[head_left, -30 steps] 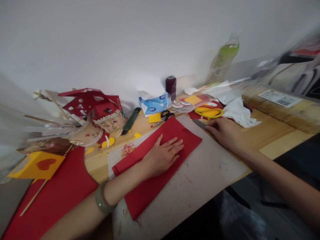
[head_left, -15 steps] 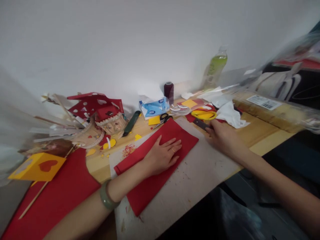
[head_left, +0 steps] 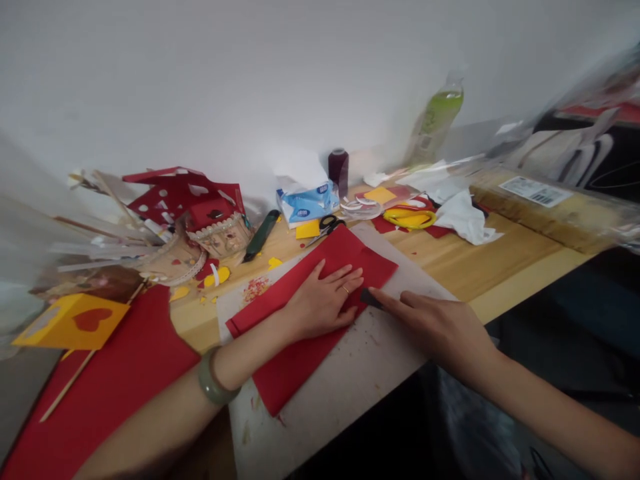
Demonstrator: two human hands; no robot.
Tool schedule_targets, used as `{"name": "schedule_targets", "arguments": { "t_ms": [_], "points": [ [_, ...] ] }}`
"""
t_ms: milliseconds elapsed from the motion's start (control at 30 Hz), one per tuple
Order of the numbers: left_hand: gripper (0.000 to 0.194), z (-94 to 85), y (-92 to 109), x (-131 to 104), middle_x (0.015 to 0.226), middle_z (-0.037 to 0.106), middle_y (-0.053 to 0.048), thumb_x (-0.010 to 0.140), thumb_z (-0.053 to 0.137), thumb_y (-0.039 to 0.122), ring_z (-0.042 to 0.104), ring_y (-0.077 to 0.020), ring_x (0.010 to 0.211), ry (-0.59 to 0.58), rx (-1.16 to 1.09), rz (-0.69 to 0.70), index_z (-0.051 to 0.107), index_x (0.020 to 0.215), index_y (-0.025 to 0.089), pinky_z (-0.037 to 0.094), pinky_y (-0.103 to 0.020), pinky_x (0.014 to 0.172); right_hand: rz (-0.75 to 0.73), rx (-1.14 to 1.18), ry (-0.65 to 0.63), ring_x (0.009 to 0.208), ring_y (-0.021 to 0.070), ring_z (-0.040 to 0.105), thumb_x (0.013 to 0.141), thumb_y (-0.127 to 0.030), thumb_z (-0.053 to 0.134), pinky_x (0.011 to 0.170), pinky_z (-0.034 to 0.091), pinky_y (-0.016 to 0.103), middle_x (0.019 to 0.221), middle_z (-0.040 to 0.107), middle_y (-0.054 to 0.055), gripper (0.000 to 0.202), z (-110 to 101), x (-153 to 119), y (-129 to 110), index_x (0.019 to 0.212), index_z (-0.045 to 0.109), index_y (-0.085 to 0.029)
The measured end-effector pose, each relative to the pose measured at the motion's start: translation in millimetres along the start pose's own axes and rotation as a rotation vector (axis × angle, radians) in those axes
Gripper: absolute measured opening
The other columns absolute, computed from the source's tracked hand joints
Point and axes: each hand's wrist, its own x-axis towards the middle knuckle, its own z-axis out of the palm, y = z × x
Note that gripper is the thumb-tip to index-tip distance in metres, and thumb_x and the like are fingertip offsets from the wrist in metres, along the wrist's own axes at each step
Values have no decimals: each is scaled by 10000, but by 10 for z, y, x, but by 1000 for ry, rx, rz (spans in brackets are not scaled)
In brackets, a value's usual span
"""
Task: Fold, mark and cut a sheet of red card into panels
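My left hand (head_left: 325,300) lies flat with its fingers stretched over a folded red paper sheet (head_left: 295,373), pressing on it. Under the red sheet is a pale grey work sheet (head_left: 390,353), marked with small stains. Closed around a small dark grey flat tool (head_left: 371,298), my right hand (head_left: 445,327) is at the red sheet's right edge, close to my left fingertips. Most of the tool is hidden by the right hand, so its kind cannot be made out.
Behind the sheets are black scissors (head_left: 329,225), a green box cutter (head_left: 261,237), a tissue pack (head_left: 306,201), a dark thread spool (head_left: 339,172) and yellow-handled scissors (head_left: 410,219). A drink bottle (head_left: 437,123) stands by the wall. Left are a yellow paper lantern (head_left: 75,321) and decorated pots (head_left: 223,237).
My right hand has picked the dark tool up from beside the yellow-handled scissors and brought it left and nearer to the red sheet. My left hand stays in place.
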Motion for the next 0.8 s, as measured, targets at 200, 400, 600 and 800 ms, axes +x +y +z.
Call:
{"name": "schedule_targets", "arguments": {
  "t_ms": [200, 400, 600, 800],
  "points": [
    [507, -4, -4, -2, 1450, 363, -98, 914, 403, 339, 301, -196, 1359, -16, 3, -2, 360, 1366, 113, 127, -521, 1116, 51, 6, -59, 521, 117, 523, 846, -89, 422, 442, 204, 257, 650, 562, -22, 529, -11, 15, 75, 1336, 466, -284],
    [520, -15, 2, 3, 1461, 341, -84, 913, 396, 338, 281, -197, 1368, -49, 8, -11, 345, 1379, 112, 109, -516, 1121, 283, -91, -227, 605, 162, 584, 891, -260, 475, 427, 168, 263, 792, 666, 12, 443, -56, 66, 214, 1316, 480, -387],
    [514, -31, 3, 14, 1471, 317, -68, 908, 398, 334, 264, -187, 1375, -67, -20, -25, 354, 1377, 128, 77, -511, 1130, 427, -130, -194, 596, 212, 601, 919, -446, 402, 431, 207, 267, 913, 714, 53, 398, -52, 122, 401, 1284, 533, -361],
    [494, -60, 9, 3, 1477, 306, -54, 919, 394, 316, 241, -180, 1384, -78, -46, -34, 346, 1378, 140, 51, -532, 1129, 521, -118, -150, 572, 240, 602, 900, -479, 403, 437, 221, 267, 853, 711, 96, 454, -97, 137, 582, 1293, 524, -289]
  ]
}}
